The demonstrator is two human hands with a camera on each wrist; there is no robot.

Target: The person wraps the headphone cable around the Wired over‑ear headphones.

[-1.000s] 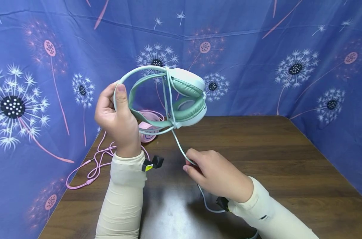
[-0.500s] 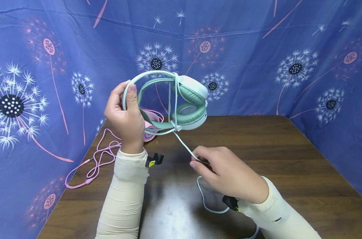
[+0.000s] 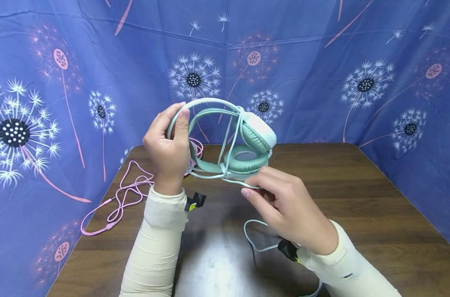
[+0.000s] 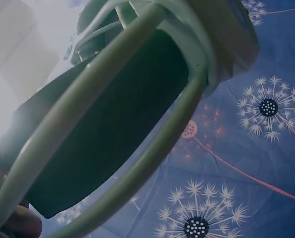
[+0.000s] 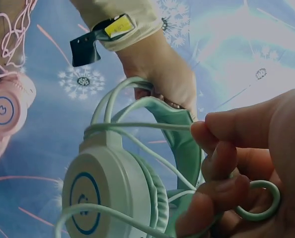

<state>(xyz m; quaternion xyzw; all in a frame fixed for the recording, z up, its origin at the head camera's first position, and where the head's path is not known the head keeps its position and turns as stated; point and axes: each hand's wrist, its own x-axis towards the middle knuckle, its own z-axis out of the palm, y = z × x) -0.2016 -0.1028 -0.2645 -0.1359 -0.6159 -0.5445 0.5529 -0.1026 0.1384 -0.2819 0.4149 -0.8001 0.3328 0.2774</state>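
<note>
At the table's [image 3: 358, 198] far left corner I see a pink headset [image 3: 195, 149], mostly hidden behind the raised hand, its pink cable [image 3: 117, 202] looped loosely along the left edge. My left hand [image 3: 169, 150] is lifted above the far left part of the table, fingers and thumb curled around the band of the mint-green headset [image 3: 247, 144], which it holds clear of the surface. The wrist view shows the band [image 4: 112, 124] close up, with a fingertip at the lower left. The earcups are folded together to the right of that hand, and I note turns of the green cable [image 3: 230, 136] crossing the band beside them. My right hand [image 3: 288, 208] is just under the earcups, its thumb and fingers pinching the cable; the right wrist view confirms the cord [image 5: 257, 208] caught between curled fingers. Slack cable [image 3: 254, 235] lies on the table near the front edge, under the right wrist.
</note>
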